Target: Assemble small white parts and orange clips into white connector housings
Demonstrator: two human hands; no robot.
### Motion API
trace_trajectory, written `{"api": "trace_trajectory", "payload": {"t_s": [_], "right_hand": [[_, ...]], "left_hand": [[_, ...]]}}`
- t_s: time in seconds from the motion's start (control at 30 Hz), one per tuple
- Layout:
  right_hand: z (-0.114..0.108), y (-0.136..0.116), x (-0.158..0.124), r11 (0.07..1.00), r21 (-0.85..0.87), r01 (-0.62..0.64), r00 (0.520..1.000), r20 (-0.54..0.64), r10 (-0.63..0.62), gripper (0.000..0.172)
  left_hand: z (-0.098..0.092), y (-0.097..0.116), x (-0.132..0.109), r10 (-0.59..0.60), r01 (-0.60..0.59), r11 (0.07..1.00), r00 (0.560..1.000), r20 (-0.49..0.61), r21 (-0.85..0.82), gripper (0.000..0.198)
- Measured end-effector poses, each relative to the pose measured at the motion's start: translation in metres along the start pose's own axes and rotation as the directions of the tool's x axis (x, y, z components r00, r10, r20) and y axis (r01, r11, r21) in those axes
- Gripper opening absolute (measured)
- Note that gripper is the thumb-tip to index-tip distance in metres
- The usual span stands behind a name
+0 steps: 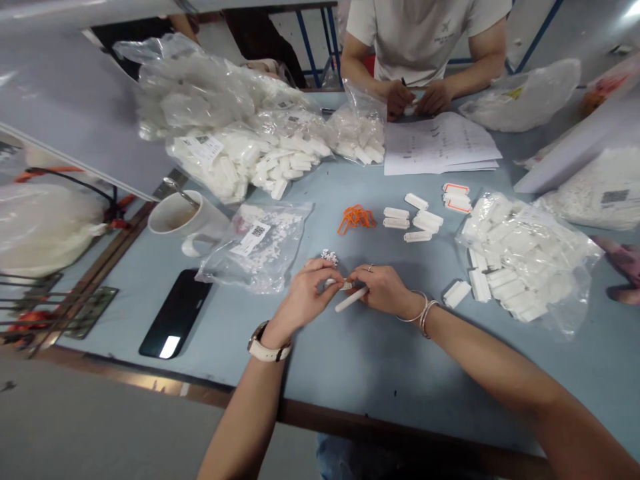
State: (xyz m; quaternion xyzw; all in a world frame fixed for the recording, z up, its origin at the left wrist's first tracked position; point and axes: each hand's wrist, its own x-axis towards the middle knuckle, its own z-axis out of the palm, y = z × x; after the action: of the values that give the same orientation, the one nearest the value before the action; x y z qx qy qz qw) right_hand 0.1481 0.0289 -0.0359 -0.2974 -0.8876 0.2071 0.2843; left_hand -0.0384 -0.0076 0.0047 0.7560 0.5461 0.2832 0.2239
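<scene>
Over the blue tabletop, my left hand (309,297) pinches one end of a small white plastic piece (346,285). The fingers of my right hand (384,291) close on its other end. A white pen-like stick (350,300) also sticks out from my right hand, pointing down and left. Just beyond my left fingertips lies a little heap of tiny white parts (329,256). Farther out are a tangle of orange frames (356,218) and several white plastic housings (418,236). Two or so housings with orange rims (457,198) lie farther right.
To the left are a black phone (176,313), a white mug with a spoon (183,220) and a bag of tiny parts (260,247). A bag of white housings (530,260) lies right. Large bags (240,147), papers (440,143) and a co-worker's hands (417,100) are opposite.
</scene>
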Motion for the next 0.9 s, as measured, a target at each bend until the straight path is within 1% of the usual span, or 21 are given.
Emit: {"api": "trace_trajectory", "payload": {"t_s": [0.1, 0.2, 0.33, 0.4, 0.47, 0.53, 0.57, 0.63, 0.7, 0.77, 0.83, 0.9], "right_hand": [[0.0, 0.0, 0.001, 1.0, -0.007, -0.005, 1.0, 0.003, 0.005, 0.01], [0.0, 0.0, 0.001, 1.0, 0.003, -0.007, 1.0, 0.001, 0.007, 0.009], [0.0, 0.0, 0.001, 1.0, 0.02, -0.017, 1.0, 0.021, 0.017, 0.008], [-0.001, 0.0, 0.0, 1.0, 0.026, -0.01, 0.999, 0.037, 0.009, 0.009], [-0.001, -0.001, 0.0, 1.0, 0.03, -0.001, 0.999, 0.04, 0.0, 0.01], [-0.001, 0.0, -0.001, 0.999, 0.031, -0.008, 1.0, 0.024, 0.008, 0.01], [0.0, 0.0, -0.001, 0.999, 0.031, -0.015, 1.0, 0.016, 0.015, 0.01], [0.0, 0.001, -0.001, 0.999, 0.032, -0.02, 1.0, 0.012, 0.02, 0.01], [0.001, 0.002, -0.001, 0.999, 0.034, -0.013, 1.0, 0.023, 0.012, 0.009], [0.002, 0.002, -0.002, 0.999, 0.033, -0.005, 1.0, 0.028, 0.004, 0.01], [0.002, 0.002, -0.002, 1.0, 0.029, -0.003, 1.0, 0.016, 0.003, 0.01], [0.002, 0.001, -0.001, 1.0, 0.021, -0.002, 1.0, 0.006, 0.002, 0.01]], "left_hand": [[0.0, 0.002, 0.0, 0.036, -0.035, 0.999, 0.999, -0.014, 0.041, 0.012], [0.0, 0.004, 0.001, 0.023, -0.023, 0.999, 1.0, -0.009, 0.044, 0.01], [0.002, 0.007, 0.002, -0.092, 0.092, 0.996, 0.994, 0.058, 0.003, 0.01], [0.004, 0.008, 0.002, -0.147, 0.147, 0.989, 0.986, 0.074, 0.002, 0.009], [0.004, 0.007, 0.001, -0.167, 0.168, 0.986, 0.983, 0.077, 0.001, 0.009], [0.002, 0.004, 0.001, -0.18, 0.182, 0.983, 0.982, 0.06, -0.031, 0.012], [0.001, 0.001, 0.002, -0.196, 0.198, 0.978, 0.98, 0.035, -0.057, 0.015], [-0.003, -0.005, 0.002, -0.248, 0.243, 0.966, 0.967, -0.053, -0.082, 0.019], [-0.006, -0.012, 0.002, -0.274, 0.275, 0.961, 0.949, -0.155, -0.018, 0.02], [-0.007, -0.018, 0.002, -0.239, 0.265, 0.958, 0.949, -0.204, 0.113, 0.019], [-0.005, -0.022, 0.002, -0.185, 0.227, 0.946, 0.964, -0.191, 0.229, 0.019], [-0.002, -0.023, 0.002, -0.148, 0.189, 0.935, 0.977, -0.157, 0.3, 0.02]]}}
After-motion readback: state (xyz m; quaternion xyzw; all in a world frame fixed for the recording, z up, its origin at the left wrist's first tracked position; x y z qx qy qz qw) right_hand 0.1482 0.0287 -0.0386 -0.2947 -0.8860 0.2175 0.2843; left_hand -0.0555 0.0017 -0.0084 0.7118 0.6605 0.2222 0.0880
